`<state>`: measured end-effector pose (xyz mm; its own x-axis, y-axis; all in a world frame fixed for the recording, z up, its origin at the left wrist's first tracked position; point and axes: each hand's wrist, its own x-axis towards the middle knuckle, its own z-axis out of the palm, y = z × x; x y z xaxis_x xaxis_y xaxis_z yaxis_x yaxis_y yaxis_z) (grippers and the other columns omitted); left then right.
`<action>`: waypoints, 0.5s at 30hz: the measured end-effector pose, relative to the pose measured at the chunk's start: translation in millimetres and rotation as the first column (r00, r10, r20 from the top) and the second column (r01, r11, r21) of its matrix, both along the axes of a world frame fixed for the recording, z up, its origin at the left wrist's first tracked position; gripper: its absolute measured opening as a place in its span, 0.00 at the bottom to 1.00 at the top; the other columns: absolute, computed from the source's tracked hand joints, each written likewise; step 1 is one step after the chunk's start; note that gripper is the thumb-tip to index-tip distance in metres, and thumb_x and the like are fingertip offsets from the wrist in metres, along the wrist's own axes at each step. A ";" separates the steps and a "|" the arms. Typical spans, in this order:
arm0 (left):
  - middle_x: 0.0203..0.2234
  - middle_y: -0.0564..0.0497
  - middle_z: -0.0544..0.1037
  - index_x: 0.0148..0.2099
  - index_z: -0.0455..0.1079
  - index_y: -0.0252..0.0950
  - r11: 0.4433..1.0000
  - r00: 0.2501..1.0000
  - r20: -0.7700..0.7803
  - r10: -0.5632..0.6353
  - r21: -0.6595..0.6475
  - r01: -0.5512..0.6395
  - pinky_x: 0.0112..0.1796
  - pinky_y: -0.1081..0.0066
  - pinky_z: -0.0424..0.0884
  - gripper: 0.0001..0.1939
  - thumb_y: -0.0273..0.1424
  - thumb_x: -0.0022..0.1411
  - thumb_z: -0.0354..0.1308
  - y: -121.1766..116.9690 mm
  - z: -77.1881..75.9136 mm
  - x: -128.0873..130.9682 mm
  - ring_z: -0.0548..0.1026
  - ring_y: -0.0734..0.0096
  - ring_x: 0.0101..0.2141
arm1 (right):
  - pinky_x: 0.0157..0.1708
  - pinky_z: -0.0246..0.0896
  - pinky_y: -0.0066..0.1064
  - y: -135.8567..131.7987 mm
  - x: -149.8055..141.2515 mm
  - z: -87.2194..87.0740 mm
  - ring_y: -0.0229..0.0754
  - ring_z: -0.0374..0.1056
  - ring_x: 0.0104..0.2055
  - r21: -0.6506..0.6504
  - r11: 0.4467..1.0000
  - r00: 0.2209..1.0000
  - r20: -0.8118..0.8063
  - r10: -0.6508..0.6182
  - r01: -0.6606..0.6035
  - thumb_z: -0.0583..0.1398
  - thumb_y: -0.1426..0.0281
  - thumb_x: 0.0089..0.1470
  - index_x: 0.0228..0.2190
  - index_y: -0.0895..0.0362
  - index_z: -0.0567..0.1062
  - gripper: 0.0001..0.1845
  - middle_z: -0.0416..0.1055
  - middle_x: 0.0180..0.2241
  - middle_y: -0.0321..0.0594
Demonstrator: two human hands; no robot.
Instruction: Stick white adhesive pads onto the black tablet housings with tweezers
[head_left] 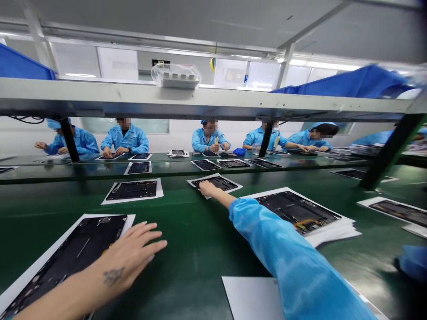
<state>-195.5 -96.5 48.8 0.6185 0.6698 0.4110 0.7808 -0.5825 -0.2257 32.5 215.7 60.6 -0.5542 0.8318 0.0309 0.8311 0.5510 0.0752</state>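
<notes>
My left hand [131, 255] lies flat with fingers stretched out, resting on the right edge of a black open tablet chassis [71, 255] that sits on a white sheet at the near left. My right arm in a blue sleeve [283, 249] reaches far forward. My right hand [207, 188] touches the near edge of the white sheet under another black chassis [216, 182]; its fingers look curled on the sheet's edge. A third chassis [296, 210] lies on a stack of white sheets just right of my right arm.
The green belt [187, 235] carries more chassis on sheets [132, 190]. A grey panel [247, 298] lies at the near edge. A metal shelf [200, 100] with blue bins and a clear tray crosses overhead on black posts [387, 153]. Several people in blue coats sit opposite.
</notes>
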 end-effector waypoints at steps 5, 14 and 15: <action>0.62 0.38 0.65 0.65 0.62 0.34 0.977 0.967 -0.165 0.192 0.120 -0.173 0.60 0.51 0.62 0.28 0.19 0.63 0.50 42.0 5.6 13.8 0.62 0.48 0.62 | 0.50 0.66 0.41 -83.8 -1.1 17.9 0.45 0.69 0.49 0.039 0.945 0.941 -0.092 0.327 -0.325 0.58 0.70 0.64 0.45 0.61 0.73 0.10 0.72 0.47 0.48; 0.37 0.44 0.76 0.63 0.65 0.37 0.999 0.995 -0.091 -0.033 0.010 0.034 0.44 0.63 0.72 0.25 0.21 0.68 0.42 -42.1 -21.0 45.7 0.75 0.60 0.39 | 0.41 0.64 0.33 -247.1 85.5 45.1 0.41 0.68 0.40 0.056 0.712 0.490 -0.687 0.537 -0.700 0.53 0.65 0.67 0.38 0.58 0.74 0.13 0.71 0.37 0.43; 0.39 0.45 0.76 0.65 0.64 0.41 0.999 0.999 0.014 -0.032 -0.019 0.032 0.46 0.63 0.71 0.26 0.22 0.68 0.43 -62.1 -35.7 42.1 0.74 0.60 0.41 | 0.40 0.64 0.33 -253.4 99.8 49.1 0.41 0.68 0.39 0.072 0.756 0.450 -0.766 0.460 -0.651 0.52 0.59 0.67 0.38 0.57 0.75 0.18 0.72 0.37 0.43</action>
<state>-153.4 -158.6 13.2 0.6341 0.6577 0.4067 0.7647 -0.6114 -0.2035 132.3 -37.7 109.7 -0.7717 0.3880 0.5039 0.0611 0.8339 -0.5485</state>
